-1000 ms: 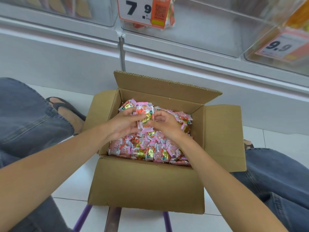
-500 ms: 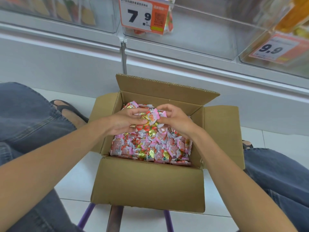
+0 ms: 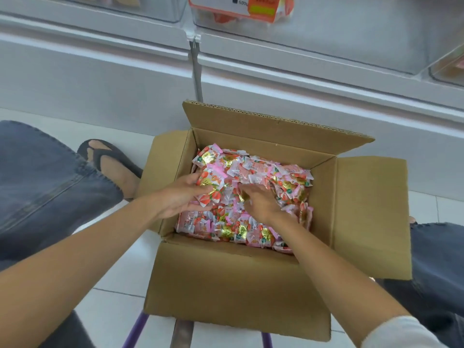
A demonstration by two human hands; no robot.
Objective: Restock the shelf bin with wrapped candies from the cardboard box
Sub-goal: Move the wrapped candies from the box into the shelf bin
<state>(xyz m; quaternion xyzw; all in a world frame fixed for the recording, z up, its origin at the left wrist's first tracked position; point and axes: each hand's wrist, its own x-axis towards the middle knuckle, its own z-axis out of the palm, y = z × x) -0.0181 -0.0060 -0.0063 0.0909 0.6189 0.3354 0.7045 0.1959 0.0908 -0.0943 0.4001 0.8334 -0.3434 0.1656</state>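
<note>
The cardboard box (image 3: 226, 285) sits open below the shelf bin (image 3: 326, 38), its back flap upright and its right flap (image 3: 371, 217) spread flat outward. Wrapped candies (image 3: 251, 169) fill it almost to the rim. Both hands are inside. The left hand (image 3: 180, 199) curls thumb and fingers round a clump near the left wall. The right hand (image 3: 262, 204) lies palm down mid-pile, fingertips buried, so its grip cannot be told. Denim-clad knees flank the box on both sides.

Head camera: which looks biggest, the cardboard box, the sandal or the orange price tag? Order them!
1. cardboard box
2. sandal and orange price tag: unsure, the top edge cuts the tag off.
</note>
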